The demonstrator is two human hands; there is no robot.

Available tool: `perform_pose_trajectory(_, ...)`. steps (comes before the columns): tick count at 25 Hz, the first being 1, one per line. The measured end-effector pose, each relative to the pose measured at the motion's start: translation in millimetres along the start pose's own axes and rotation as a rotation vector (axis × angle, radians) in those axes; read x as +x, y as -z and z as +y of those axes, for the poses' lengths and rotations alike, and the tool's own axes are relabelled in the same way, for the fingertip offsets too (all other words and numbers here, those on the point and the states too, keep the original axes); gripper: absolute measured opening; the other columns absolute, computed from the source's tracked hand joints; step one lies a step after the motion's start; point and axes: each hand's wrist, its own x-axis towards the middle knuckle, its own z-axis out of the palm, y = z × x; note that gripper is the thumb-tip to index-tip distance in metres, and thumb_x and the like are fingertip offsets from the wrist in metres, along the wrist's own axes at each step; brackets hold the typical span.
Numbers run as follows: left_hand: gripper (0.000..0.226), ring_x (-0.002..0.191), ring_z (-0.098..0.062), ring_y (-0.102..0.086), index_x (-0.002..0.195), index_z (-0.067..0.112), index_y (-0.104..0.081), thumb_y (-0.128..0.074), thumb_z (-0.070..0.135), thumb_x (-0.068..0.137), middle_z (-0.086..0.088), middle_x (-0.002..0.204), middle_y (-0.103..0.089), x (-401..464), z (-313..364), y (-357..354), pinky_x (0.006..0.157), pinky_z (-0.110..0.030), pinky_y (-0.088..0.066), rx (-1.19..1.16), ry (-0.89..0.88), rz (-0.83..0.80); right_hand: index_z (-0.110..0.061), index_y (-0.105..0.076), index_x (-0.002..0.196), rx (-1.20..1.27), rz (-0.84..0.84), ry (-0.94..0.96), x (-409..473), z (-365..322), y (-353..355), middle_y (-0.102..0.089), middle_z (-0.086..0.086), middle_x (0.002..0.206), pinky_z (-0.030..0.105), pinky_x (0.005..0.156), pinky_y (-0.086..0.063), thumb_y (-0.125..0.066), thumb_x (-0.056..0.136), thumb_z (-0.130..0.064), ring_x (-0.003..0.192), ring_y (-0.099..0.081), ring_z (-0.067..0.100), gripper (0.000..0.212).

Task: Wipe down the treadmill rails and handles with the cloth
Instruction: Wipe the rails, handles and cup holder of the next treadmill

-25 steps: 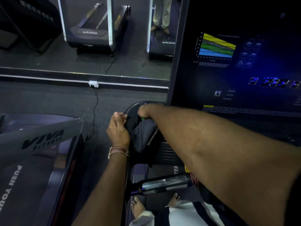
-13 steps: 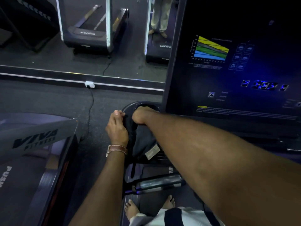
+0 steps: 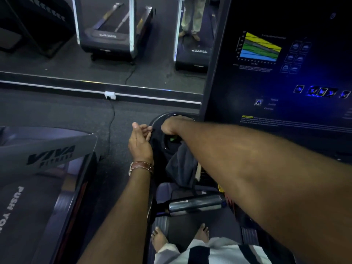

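Both hands are at the left front corner of the treadmill, beside the dark console (image 3: 276, 77). The right hand (image 3: 169, 126) reaches across and lies on the rounded black handle (image 3: 158, 121), its fingers curled downward; the dark grey cloth (image 3: 181, 164) hangs below this hand and its forearm, but the grip itself is hidden, so I cannot tell if the fingers pinch the cloth. The left hand (image 3: 140, 141) is just beside the outer edge of the handle, its fingers relaxed and slightly bent, holding nothing; a brown watch strap (image 3: 141, 166) is on its wrist. Below the cloth, a shiny metal grip bar (image 3: 194, 204) crosses the frame. Two bare feet (image 3: 160, 239) stand on the belt. At the left stands a neighbouring treadmill (image 3: 47, 159) with the words VIVA FITNESS.
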Motion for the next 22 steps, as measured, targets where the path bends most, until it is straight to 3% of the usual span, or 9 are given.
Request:
perform_pose_trajectory(3,0.059,0.091,-0.023,-0.068,0.096,0.005,-0.062,-0.03,0.054,0.102,-0.015,0.093,-0.069,4.9,7.2,3.0,0.089,-0.032,-0.055,-0.208,0.16,0.059,-0.01,-0.068,0.11,0.341,0.278,0.027,-17.0,7.3,-13.5,-0.066,0.015,0.119,0.035,0.088,-0.049,-0.049,0.088,-0.035,0.111,-0.062,0.037,0.038)
perform_pose_trajectory(6,0.056,0.092,-0.024,-0.066,0.094,0.005,-0.059,-0.035,0.056,0.1,-0.016,0.093,-0.066,14.5,7.3,20.1,0.085,-0.03,-0.054,-0.317,0.315,0.131,-0.015,-0.068,0.108,0.203,0.617,0.445,-25.7,27.7,-50.5,-0.066,0.009,0.117,0.041,0.098,-0.044,-0.055,0.086,-0.038,0.121,-0.054,0.033,0.035)
perform_pose_trajectory(8,0.046,0.088,-0.019,-0.062,0.093,0.007,-0.059,-0.042,0.049,0.101,-0.009,0.089,-0.064,14.9,5.2,34.9,0.073,-0.024,-0.05,-0.131,0.39,0.041,-0.023,-0.051,0.14,-0.195,0.505,0.563,0.1,24.9,-60.7,-0.047,0.006,0.145,0.058,0.118,-0.018,-0.043,0.09,-0.053,0.147,-0.025,0.028,0.059)
perform_pose_trajectory(11,0.041,0.096,-0.015,-0.064,0.108,0.006,-0.061,-0.044,0.043,0.102,-0.008,0.106,-0.068,0.5,-3.6,57.0,0.079,-0.02,-0.051,0.045,0.445,-0.155,-0.036,-0.045,0.143,-0.207,0.332,0.43,17.1,2.4,-44.3,-0.033,0.0,0.157,0.065,0.117,-0.004,-0.038,0.094,-0.055,0.152,-0.012,0.024,0.053)
perform_pose_trajectory(15,0.073,0.117,-0.032,-0.061,0.121,0.006,-0.061,-0.034,0.068,0.094,-0.02,0.129,-0.061,-12.1,-19.7,92.5,0.107,-0.049,-0.042,-0.211,0.553,-0.141,-0.033,-0.064,0.127,-0.439,0.263,1.298,-6.5,47.6,-74.0,-0.058,-0.003,0.139,0.059,0.118,-0.011,-0.051,0.09,-0.05,0.142,-0.04,0.016,0.042)
perform_pose_trajectory(17,0.086,0.121,-0.033,-0.057,0.128,0.002,-0.053,-0.023,0.074,0.091,-0.022,0.133,-0.057,-13.6,-23.8,98.4,0.111,-0.05,-0.037,-0.263,0.568,-0.141,-0.034,-0.059,0.133,-0.46,0.31,1.213,9.3,48.7,-59.5,-0.053,-0.005,0.144,0.066,0.116,-0.002,-0.048,0.091,-0.047,0.145,-0.034,0.014,0.045)
perform_pose_trajectory(19,0.092,0.121,-0.028,-0.057,0.136,0.0,-0.043,-0.016,0.075,0.091,-0.02,0.135,-0.056,-15.8,-22.6,97.2,0.113,-0.045,-0.035,-0.249,0.551,-0.158,-0.035,-0.056,0.135,-0.33,0.342,0.739,14.1,21.6,-45.3,-0.046,-0.008,0.148,0.072,0.113,-0.001,-0.045,0.093,-0.047,0.148,-0.024,0.015,0.045)
perform_pose_trajectory(20,0.093,0.121,-0.028,-0.057,0.136,0.0,-0.044,-0.015,0.076,0.09,-0.02,0.134,-0.057,-17.7,-19.9,95.4,0.112,-0.044,-0.037,-0.233,0.538,-0.155,-0.034,-0.059,0.131,-0.324,0.35,0.671,7.0,12.0,-49.5,-0.048,-0.009,0.145,0.071,0.113,-0.003,-0.044,0.092,-0.048,0.147,-0.026,0.016,0.044)
perform_pose_trajectory(22,0.099,0.119,-0.032,-0.059,0.135,-0.004,-0.048,-0.017,0.077,0.089,-0.023,0.133,-0.058,-20.7,-16.7,95.4,0.104,-0.043,-0.045,-0.251,0.527,-0.116,-0.03,-0.068,0.119,-0.392,0.329,1.022,-10.6,15.8,-79.9,-0.061,-0.009,0.132,0.064,0.117,-0.007,-0.043,0.088,-0.05,0.138,-0.042,0.015,0.044)
